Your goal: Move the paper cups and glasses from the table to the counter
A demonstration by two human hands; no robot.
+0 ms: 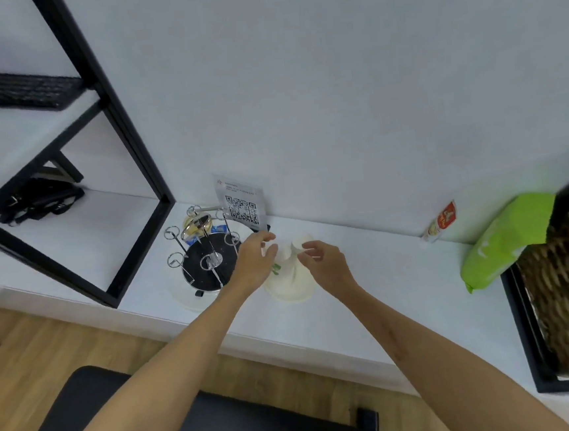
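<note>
Two white paper cups stand upside down, side by side, on the white counter (367,276) near the wall. The left paper cup (278,267) has a green print; the right paper cup (298,276) is plain. My left hand (254,262) reaches in from the left, its thumb and fingers curled round the top of the printed cup. My right hand (325,263) comes from the right, and its fingertips pinch the upturned base of the plain cup. No glasses are in view.
A chrome cup rack (207,253) on a black round base stands just left of the cups, with a QR-code sign (240,202) behind it. A green packet (505,240), a wicker basket (565,294) and a sachet (440,222) are to the right. A black shelf frame (124,133) rises on the left.
</note>
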